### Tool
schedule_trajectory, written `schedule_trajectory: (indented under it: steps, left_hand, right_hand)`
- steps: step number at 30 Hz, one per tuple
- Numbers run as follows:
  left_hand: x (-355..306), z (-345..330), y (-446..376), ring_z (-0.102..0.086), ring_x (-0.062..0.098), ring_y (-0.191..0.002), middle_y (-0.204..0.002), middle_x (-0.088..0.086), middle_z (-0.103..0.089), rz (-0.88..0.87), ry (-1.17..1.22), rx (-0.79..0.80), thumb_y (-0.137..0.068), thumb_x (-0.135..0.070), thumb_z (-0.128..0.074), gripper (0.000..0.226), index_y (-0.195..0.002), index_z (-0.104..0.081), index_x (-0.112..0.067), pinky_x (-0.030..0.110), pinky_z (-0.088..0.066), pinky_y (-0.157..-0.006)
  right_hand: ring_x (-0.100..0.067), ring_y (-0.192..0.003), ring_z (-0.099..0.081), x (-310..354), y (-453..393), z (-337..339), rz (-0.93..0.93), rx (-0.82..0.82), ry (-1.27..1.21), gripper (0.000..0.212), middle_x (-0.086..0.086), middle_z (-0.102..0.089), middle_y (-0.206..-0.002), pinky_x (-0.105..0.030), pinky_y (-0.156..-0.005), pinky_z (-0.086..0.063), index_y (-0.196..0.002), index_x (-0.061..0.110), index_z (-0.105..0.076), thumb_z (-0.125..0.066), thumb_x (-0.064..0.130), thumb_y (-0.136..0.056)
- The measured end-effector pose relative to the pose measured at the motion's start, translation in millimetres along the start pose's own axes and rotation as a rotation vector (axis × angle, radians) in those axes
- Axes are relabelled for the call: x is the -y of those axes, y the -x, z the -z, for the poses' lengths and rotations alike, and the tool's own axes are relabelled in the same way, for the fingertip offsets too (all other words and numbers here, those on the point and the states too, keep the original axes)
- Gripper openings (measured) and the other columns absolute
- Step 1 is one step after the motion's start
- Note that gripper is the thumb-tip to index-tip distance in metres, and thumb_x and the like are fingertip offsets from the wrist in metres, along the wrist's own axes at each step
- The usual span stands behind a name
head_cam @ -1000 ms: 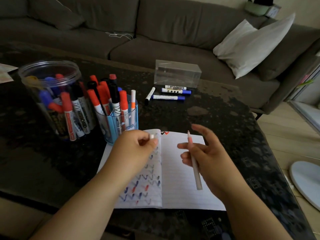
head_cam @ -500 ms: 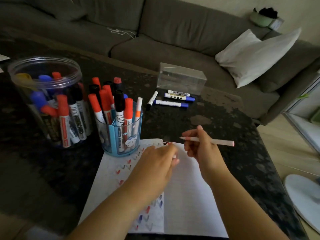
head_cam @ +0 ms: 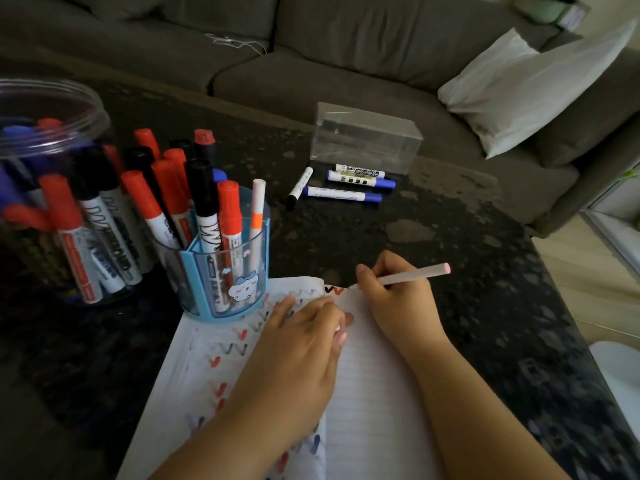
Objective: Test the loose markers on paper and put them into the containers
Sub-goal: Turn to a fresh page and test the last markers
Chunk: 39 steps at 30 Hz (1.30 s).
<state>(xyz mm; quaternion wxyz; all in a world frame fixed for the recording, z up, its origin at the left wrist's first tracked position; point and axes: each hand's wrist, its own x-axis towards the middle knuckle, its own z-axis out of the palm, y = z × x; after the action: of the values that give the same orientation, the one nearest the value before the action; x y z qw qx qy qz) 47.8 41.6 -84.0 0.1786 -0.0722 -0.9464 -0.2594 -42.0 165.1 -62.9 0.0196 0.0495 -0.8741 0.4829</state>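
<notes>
My right hand (head_cam: 394,299) grips a thin pink marker (head_cam: 415,276), its tip touching the top of the right page of an open lined notebook (head_cam: 374,393) beside black and red zigzag marks. My left hand (head_cam: 301,337) rests on the notebook's fold, its fingers curled round a small white cap that barely shows. The left page carries rows of red, black and blue marks. A blue pen cup (head_cam: 225,275) and a large clear jar (head_cam: 52,188) at the left hold several markers. Several loose markers (head_cam: 343,185) lie further back on the table.
A clear plastic box (head_cam: 365,138) stands behind the loose markers. The dark stone table (head_cam: 433,244) ends at the right, with pale floor and a white round object (head_cam: 620,379) beyond. A grey sofa (head_cam: 311,57) with a white cushion (head_cam: 526,84) runs behind the table.
My right hand turned the pink marker from upright to pointing left and lowered its tip onto the page. My left hand slid right along the fold. The camera moved closer.
</notes>
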Motion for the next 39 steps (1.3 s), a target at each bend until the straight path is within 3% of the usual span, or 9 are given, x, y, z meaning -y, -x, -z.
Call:
schedule_trajectory:
  steps: [11,18,23,25,27,29,33,35,39]
  left_hand:
    - [2,-6,2,-0.06,0.004,-0.107,-0.106,-0.015,-0.067,-0.014,0.029,0.045,-0.095,-0.029,-0.031,0.01,-0.09,-0.033,-0.037,0.033,-0.032,-0.104]
    - [3,-3,2,-0.062,0.006,-0.103,-0.104,-0.011,-0.068,-0.004,0.053,0.038,-0.096,-0.023,-0.041,0.011,-0.09,-0.042,-0.032,0.034,-0.033,-0.101]
    - [-4,6,-1,-0.034,-0.007,-0.128,-0.131,-0.023,-0.047,0.053,0.069,0.138,-0.095,-0.036,-0.018,0.021,-0.102,-0.038,-0.034,0.013,0.005,-0.108]
    - [-5,10,-2,-0.019,-0.024,-0.114,-0.121,-0.035,-0.032,0.093,0.104,0.132,-0.098,-0.037,-0.017,0.024,-0.109,-0.038,-0.035,0.0,0.014,-0.097]
    - [-10,17,-5,-0.026,-0.026,-0.098,-0.114,-0.035,-0.035,0.185,0.217,0.141,-0.099,-0.037,-0.023,0.019,-0.107,-0.04,-0.035,-0.005,-0.002,-0.095]
    - [-16,26,-5,-0.042,-0.013,-0.093,-0.107,-0.029,-0.048,0.287,0.342,0.101,-0.097,-0.037,-0.032,0.011,-0.1,-0.043,-0.036,-0.006,-0.026,-0.08]
    - [-23,41,-5,-0.052,-0.001,-0.082,-0.086,-0.02,-0.054,0.491,0.536,-0.072,-0.093,-0.034,-0.048,0.011,-0.083,-0.051,-0.033,0.004,-0.037,-0.06]
    - [-21,42,-6,-0.057,0.003,-0.078,-0.08,-0.013,-0.061,0.635,0.679,-0.076,-0.092,-0.03,-0.054,0.013,-0.08,-0.058,-0.03,0.008,-0.04,-0.062]
    - [-18,45,-12,-0.065,0.018,-0.077,-0.068,0.001,-0.068,0.848,0.993,-0.035,-0.091,-0.017,-0.059,0.015,-0.079,-0.067,-0.023,0.037,-0.056,-0.082]
  right_hand:
    - [-0.016,-0.059,-0.058,-2,-3,-2,0.042,0.048,0.017,0.021,-0.008,-0.061,-0.066,-0.024,-0.052,-0.049,-0.073,0.005,-0.057,-0.061,0.018,-0.09]
    - [-0.014,-0.053,-0.05,-5,-4,-3,0.017,-0.018,0.029,0.025,-0.008,-0.054,-0.061,-0.027,-0.052,-0.045,-0.069,0.007,-0.051,-0.059,0.017,-0.09]
    - [-0.012,-0.06,-0.062,-2,-4,1,-0.026,-0.045,-0.037,0.024,-0.002,-0.06,-0.064,-0.019,-0.054,-0.049,-0.068,0.013,-0.052,-0.06,0.02,-0.09]
    - [-0.005,-0.058,-0.062,-1,-3,5,-0.067,-0.073,-0.122,0.022,0.0,-0.06,-0.063,-0.012,-0.05,-0.046,-0.071,0.013,-0.054,-0.06,0.021,-0.09]
    - [0.0,-0.051,-0.057,0,-3,8,-0.113,-0.111,-0.19,0.021,0.002,-0.059,-0.062,-0.011,-0.049,-0.043,-0.074,0.012,-0.056,-0.06,0.024,-0.091]
    - [-0.002,-0.049,-0.053,0,-2,10,-0.164,-0.149,-0.236,0.021,0.001,-0.058,-0.061,-0.014,-0.05,-0.043,-0.075,0.012,-0.057,-0.059,0.027,-0.091]
    - [-0.008,-0.052,-0.051,6,-3,9,-0.237,-0.169,-0.291,0.024,0.0,-0.056,-0.059,-0.021,-0.054,-0.044,-0.073,0.013,-0.056,-0.058,0.028,-0.092]
    - [-0.01,-0.055,-0.051,10,-3,9,-0.262,-0.146,-0.283,0.022,-0.001,-0.056,-0.061,-0.021,-0.055,-0.044,-0.075,0.014,-0.057,-0.058,0.029,-0.091]
    - [-0.009,-0.053,-0.047,33,12,21,-0.294,-0.082,-0.425,0.018,0.001,-0.055,-0.059,-0.023,-0.054,-0.041,-0.079,0.012,-0.06,-0.062,0.026,-0.088]
